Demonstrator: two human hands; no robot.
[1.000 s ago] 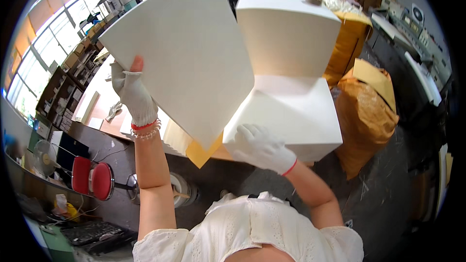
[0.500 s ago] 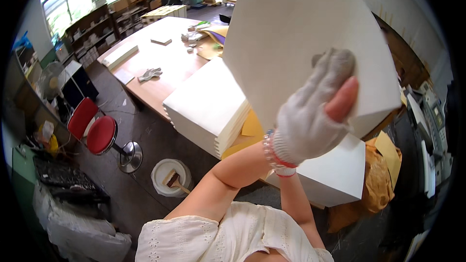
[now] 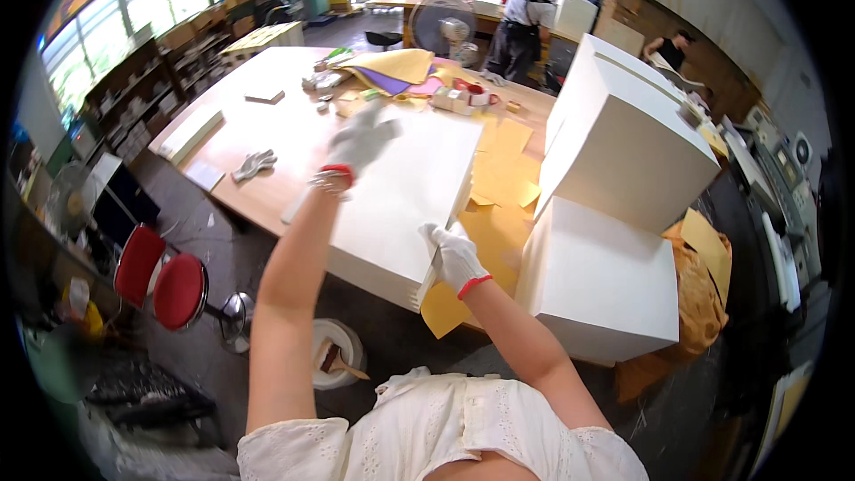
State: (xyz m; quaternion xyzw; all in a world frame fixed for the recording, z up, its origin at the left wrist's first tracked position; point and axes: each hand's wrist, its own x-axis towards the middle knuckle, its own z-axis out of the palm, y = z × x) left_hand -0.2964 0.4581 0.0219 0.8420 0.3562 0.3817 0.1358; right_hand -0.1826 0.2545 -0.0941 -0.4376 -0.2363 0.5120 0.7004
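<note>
Left hand (image 3: 363, 141) blurred, seemingly spread over paper stack (image 3: 401, 196), right hand (image 3: 454, 254) pinching its corner.

The left hand (image 3: 363, 141) is motion-blurred; the paper stack (image 3: 405, 200) hides the right hand's (image 3: 454, 254) fingertips and part of the desk (image 3: 267, 138)

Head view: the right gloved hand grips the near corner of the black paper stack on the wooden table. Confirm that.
Not quite: the stack is white, not black. The head view shows the right hand at its near corner, on the wooden table.
</note>
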